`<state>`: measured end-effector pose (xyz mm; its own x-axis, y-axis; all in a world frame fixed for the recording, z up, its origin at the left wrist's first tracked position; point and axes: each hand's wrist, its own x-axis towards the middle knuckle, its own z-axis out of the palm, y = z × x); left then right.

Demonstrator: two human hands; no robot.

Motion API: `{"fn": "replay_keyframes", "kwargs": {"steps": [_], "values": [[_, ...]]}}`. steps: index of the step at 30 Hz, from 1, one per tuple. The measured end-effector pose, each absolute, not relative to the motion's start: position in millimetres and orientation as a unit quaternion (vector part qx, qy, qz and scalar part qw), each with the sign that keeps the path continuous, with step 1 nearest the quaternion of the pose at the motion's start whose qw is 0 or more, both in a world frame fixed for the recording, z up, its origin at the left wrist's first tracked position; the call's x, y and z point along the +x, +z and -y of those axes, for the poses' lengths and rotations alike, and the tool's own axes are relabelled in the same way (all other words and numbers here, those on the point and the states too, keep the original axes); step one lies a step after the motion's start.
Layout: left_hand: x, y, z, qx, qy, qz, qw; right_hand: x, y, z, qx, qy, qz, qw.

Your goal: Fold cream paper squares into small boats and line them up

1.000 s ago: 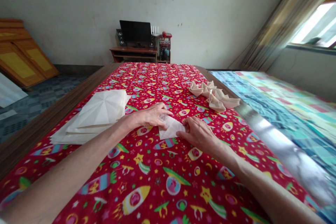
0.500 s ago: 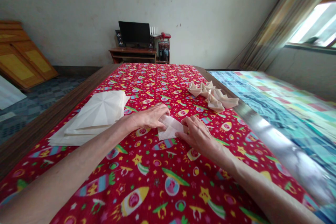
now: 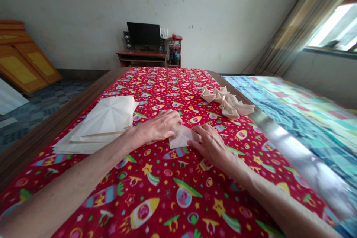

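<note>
On the left, a stack of creased paper sheets [image 3: 108, 115] lies flat near the left forearm, probably set there to be within easy reach while leaving the middle free. It rests on a red patterned cloth [image 3: 150, 208] over the tabletop [image 3: 80, 102]; the cloth likely gives the thin paper a soft bed. Next comes the left hand [image 3: 160, 125], half closed, its fingers bent and its thumb on the left side of a small folded paper [image 3: 180, 139]; whether it pinches or only presses, I cannot tell. That paper lies on the cloth between the hands, seemingly steadied from both sides. The right hand [image 3: 209, 141] is nearly closed, thumb and forefinger gripping the paper's right end. Farther right, several folded paper shapes [image 3: 230, 106] sit clustered near the tabletop's edge, apparently kept clear of the hands.
</note>
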<state>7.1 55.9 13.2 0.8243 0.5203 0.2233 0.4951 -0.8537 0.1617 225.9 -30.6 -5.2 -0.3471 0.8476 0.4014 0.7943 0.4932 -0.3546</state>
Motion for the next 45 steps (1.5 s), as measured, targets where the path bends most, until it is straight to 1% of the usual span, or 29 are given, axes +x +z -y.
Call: {"fn": "replay_keyframes", "kwargs": {"steps": [2, 5, 8, 10, 12, 15, 18, 20, 23, 25, 31, 35, 39, 42, 45], "values": [[8, 13, -57, 0.945, 0.118, -0.296, 0.075, 227, -8, 31, -0.481, 0.039, 0.825, 0.294], [10, 14, -62, 0.915, 0.092, -0.361, 0.152, 227, -11, 29, -0.476, 0.032, 0.823, 0.308], [11, 15, -69, 0.895, 0.089, -0.384, 0.208, 224, -11, 24, -0.535, 0.07, 0.801, 0.26], [12, 14, -73, 0.89, 0.097, -0.39, 0.217, 222, -9, 19, -0.571, 0.101, 0.784, 0.22], [12, 11, -74, 0.881, 0.116, -0.398, 0.229, 222, -6, 13, -0.589, 0.122, 0.772, 0.206], [12, 7, -69, 0.852, 0.154, -0.423, 0.267, 226, -3, 1, -0.579, 0.141, 0.774, 0.216], [10, 5, -59, 0.822, 0.156, -0.464, 0.291, 233, -3, -12, -0.542, 0.145, 0.792, 0.241], [10, 6, -51, 0.823, 0.145, -0.48, 0.268, 235, -4, -19, -0.52, 0.154, 0.804, 0.245], [12, 8, -44, 0.846, 0.146, -0.473, 0.198, 236, -7, -25, -0.502, 0.153, 0.814, 0.247], [15, 6, -44, 0.853, 0.151, -0.47, 0.17, 236, -9, -25, -0.498, 0.151, 0.814, 0.257], [18, -5, -46, 0.855, 0.184, -0.457, 0.164, 243, -13, -25, -0.496, 0.175, 0.797, 0.298], [11, -8, -38, 0.879, 0.223, -0.405, 0.115, 253, -16, -25, -0.432, 0.128, 0.834, 0.32], [0, -9, -26, 0.907, 0.222, -0.355, 0.042, 260, -20, -24, -0.391, 0.079, 0.86, 0.319], [-5, -6, -18, 0.926, 0.181, -0.331, -0.016, 264, -19, -22, -0.357, 0.02, 0.887, 0.293], [-9, -3, -13, 0.937, 0.15, -0.313, -0.044, 269, -13, -17, -0.317, -0.04, 0.918, 0.236]]}}
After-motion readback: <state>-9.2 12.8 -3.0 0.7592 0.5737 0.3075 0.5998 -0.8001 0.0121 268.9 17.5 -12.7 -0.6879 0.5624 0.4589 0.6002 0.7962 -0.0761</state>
